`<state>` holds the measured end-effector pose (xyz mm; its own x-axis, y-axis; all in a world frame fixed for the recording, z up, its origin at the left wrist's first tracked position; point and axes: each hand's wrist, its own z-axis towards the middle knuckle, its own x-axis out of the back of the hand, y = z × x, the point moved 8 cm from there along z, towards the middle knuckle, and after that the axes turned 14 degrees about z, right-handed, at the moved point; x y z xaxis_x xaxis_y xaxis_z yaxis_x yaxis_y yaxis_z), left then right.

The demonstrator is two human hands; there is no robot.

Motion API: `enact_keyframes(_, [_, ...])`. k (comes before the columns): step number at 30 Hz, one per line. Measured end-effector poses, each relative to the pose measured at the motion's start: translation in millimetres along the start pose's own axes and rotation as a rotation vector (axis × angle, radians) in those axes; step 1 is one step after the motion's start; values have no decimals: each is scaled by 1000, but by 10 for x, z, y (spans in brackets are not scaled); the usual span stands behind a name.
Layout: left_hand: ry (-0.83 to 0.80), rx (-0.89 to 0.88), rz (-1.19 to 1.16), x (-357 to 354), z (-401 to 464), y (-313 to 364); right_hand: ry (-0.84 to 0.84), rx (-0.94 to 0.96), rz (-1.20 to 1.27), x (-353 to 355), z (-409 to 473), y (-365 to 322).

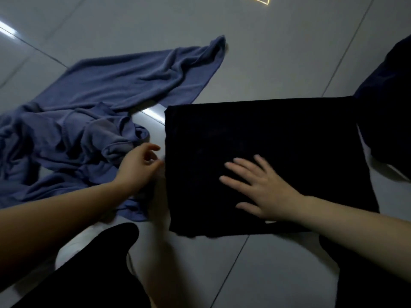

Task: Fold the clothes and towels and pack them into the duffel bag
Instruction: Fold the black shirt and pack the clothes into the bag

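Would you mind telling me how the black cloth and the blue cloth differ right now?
The black cloth is folded into a neat flat rectangle; the blue cloth lies spread out and rumpled. The right hand rests flat on the black cloth, while the left hand hovers at the blue cloth's edge. Both lie on the tiled floor.

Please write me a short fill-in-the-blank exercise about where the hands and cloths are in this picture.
1. The right hand lies flat with spread fingers on the folded ____ cloth.
2. The crumpled cloth lying unfolded on the floor is ____ in colour.
3. The left hand is at the ____ edge of the folded cloth.

Missing words: black; blue; left
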<state>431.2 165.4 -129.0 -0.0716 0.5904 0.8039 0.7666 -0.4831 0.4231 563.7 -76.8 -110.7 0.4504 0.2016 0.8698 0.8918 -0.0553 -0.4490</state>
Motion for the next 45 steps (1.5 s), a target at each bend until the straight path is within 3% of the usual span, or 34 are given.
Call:
enact_keyframes(4, [-220, -253, 405, -231, -336, 126, -210, 283, -34, 47, 646, -653])
enact_keyframes(7, [-293, -393, 631, -434, -661, 117, -386, 210, -83, -93, 903, -804])
enact_keyframes(12, [-330, -71, 363, -584, -932, -115, -280, -333, 314, -332, 736, -569])
enact_keyframes(18, [-344, -22, 160, -686, -1048, -59, -83, -505, 256, -432, 519, -712])
enact_keyframes(23, [-373, -217, 162, -614, -1073, 38, -57, -533, 218, -461, 472, -788])
enact_keyframes(25, [-338, -211, 64, -573, -1128, 16, -72, -552, 258, -450, 488, -747])
enact_keyframes(28, [-296, 10, -212, -563, -1217, -166, -79, -605, 353, -422, 530, -672])
enact_keyframes(32, [-481, 292, -623, -714, -1312, -234, -88, -652, 444, -443, 567, -609])
enact_keyframes(35, [-560, 301, -538, -759, -1318, -267, -76, -635, 420, -430, 536, -618])
enact_keyframes(40, [-631, 400, -461, -840, -1335, -345, -194, -443, 119, -544, 433, -897])
enact_keyframes(45, [-591, 353, -342, -846, -1307, -288, -184, -519, 165, -573, 417, -897])
